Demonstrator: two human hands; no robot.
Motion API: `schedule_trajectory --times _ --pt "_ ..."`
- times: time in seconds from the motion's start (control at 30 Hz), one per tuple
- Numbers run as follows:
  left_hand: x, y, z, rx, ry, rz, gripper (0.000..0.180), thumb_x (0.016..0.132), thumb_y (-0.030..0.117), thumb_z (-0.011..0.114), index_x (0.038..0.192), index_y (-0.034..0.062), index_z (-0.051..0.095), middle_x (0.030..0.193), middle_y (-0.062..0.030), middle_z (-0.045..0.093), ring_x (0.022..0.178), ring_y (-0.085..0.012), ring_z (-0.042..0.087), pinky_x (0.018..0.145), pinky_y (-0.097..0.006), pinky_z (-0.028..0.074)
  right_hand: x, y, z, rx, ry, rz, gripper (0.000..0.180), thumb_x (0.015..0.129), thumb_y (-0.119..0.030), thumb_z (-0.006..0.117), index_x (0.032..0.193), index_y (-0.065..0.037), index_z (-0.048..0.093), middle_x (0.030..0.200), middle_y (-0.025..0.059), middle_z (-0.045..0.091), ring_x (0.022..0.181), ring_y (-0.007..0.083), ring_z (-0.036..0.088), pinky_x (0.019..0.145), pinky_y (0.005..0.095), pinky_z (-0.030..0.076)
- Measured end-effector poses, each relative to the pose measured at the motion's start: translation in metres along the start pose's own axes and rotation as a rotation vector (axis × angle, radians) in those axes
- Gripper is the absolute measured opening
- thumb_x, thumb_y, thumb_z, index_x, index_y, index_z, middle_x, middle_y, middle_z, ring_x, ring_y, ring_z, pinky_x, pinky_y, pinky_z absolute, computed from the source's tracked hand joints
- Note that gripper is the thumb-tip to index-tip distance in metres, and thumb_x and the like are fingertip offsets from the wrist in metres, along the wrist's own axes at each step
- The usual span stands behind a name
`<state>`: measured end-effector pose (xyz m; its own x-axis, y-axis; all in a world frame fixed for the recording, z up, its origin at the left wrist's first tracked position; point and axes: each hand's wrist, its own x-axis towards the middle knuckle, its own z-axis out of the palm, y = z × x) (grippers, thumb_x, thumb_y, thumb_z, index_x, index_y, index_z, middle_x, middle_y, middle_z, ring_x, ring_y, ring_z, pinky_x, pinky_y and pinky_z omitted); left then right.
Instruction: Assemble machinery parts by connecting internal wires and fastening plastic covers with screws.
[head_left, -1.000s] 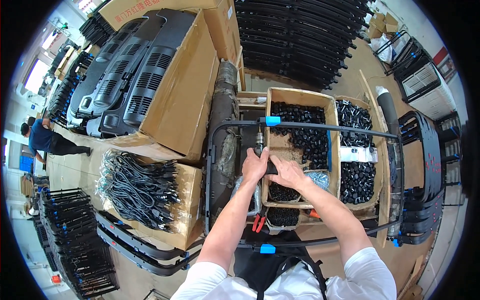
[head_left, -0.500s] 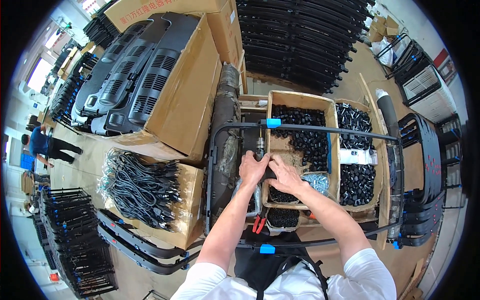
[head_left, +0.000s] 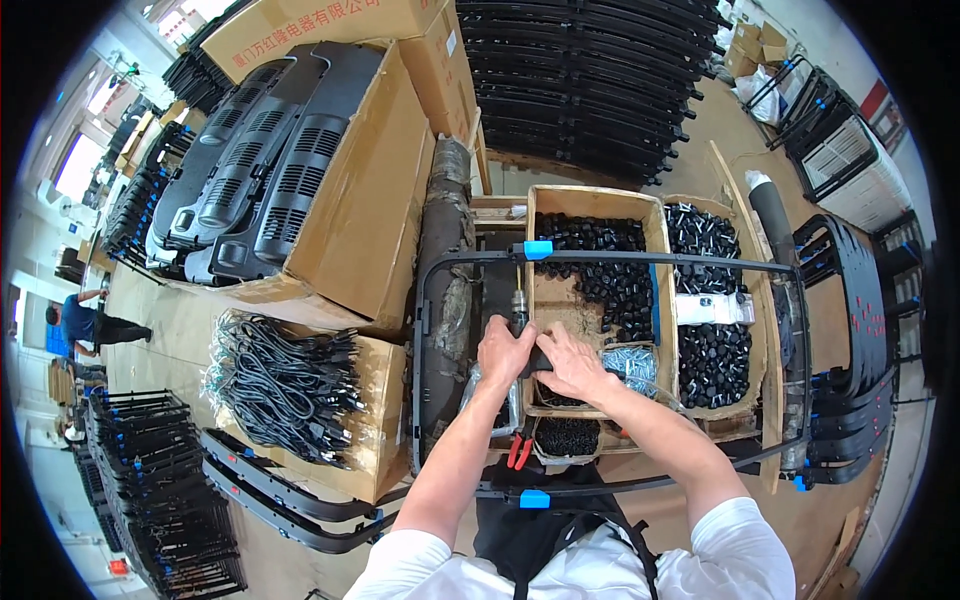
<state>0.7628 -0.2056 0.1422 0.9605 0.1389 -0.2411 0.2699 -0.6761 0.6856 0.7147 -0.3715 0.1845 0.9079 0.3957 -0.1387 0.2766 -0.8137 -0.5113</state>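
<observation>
Both hands are together on a dark power screwdriver (head_left: pixel 519 312), whose metal chuck and thin bit point away from me. My left hand (head_left: pixel 506 349) is closed around its body just behind the chuck. My right hand (head_left: pixel 568 362) wraps the rear part, and the fingers cover most of it. A large black tubular frame (head_left: pixel 660 263) with blue clips lies around and over the work area, and its far bar passes beyond the bit. Under the right forearm sits a small tray of silver screws (head_left: pixel 630 366).
A wooden bin (head_left: pixel 597 191) holds black knobs; a second bin (head_left: pixel 761 370) lies to its right. Red-handled pliers (head_left: pixel 519 451) are near me. On the left are a box of power cords (head_left: pixel 285 385) and a carton (head_left: pixel 365 200) of black plastic housings. A person (head_left: pixel 85 322) stands far left.
The hands and screwdriver have shifted slightly nearer to me, and the right fingers have closed further around the tool. The whole view has moved a little. The distant person has raised an arm.
</observation>
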Motion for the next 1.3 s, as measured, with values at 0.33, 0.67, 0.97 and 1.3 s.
schedule_trajectory --times 0.33,0.67,0.97,1.3 --pt "-0.005 0.029 0.019 0.067 -0.012 0.082 0.059 0.088 0.051 0.075 0.105 -0.0036 0.063 0.105 -0.0290 0.072 0.100 -0.0484 0.070 0.088 -0.054 0.055 -0.009 0.028 -0.009 0.000 0.026 0.112 0.056 0.079 -0.027 0.084 0.116 0.001 0.051 0.105 0.0262 0.071 0.101 0.0455 0.071 0.087 0.0535 0.058" --pt "-0.007 0.029 0.023 0.044 0.012 0.092 0.058 0.089 0.051 0.076 0.105 -0.0039 0.062 0.105 -0.0286 0.071 0.099 -0.0490 0.070 0.087 -0.055 0.054 -0.012 0.030 -0.017 0.024 0.036 0.086 0.057 0.079 -0.025 0.082 0.119 0.002 0.052 0.104 0.0263 0.071 0.101 0.0453 0.071 0.088 0.0524 0.058" --pt "-0.003 0.037 0.021 0.039 0.000 0.078 0.057 0.088 0.048 0.077 0.104 -0.0044 0.061 0.105 -0.0289 0.071 0.100 -0.0489 0.070 0.088 -0.055 0.055 -0.007 0.040 -0.010 0.028 0.014 0.099 0.064 0.078 -0.026 0.085 0.124 0.001 0.051 0.109 0.0275 0.071 0.102 0.0458 0.071 0.088 0.0522 0.058" --pt "0.006 0.046 0.025 0.093 0.017 0.075 0.056 0.087 0.045 0.078 0.105 -0.0033 0.059 0.107 -0.0275 0.070 0.102 -0.0484 0.070 0.088 -0.055 0.055 -0.004 0.062 0.005 0.074 0.150 -0.017 0.084 0.077 -0.029 0.087 0.143 0.002 0.044 0.118 0.0287 0.070 0.105 0.0457 0.071 0.090 0.0509 0.058"
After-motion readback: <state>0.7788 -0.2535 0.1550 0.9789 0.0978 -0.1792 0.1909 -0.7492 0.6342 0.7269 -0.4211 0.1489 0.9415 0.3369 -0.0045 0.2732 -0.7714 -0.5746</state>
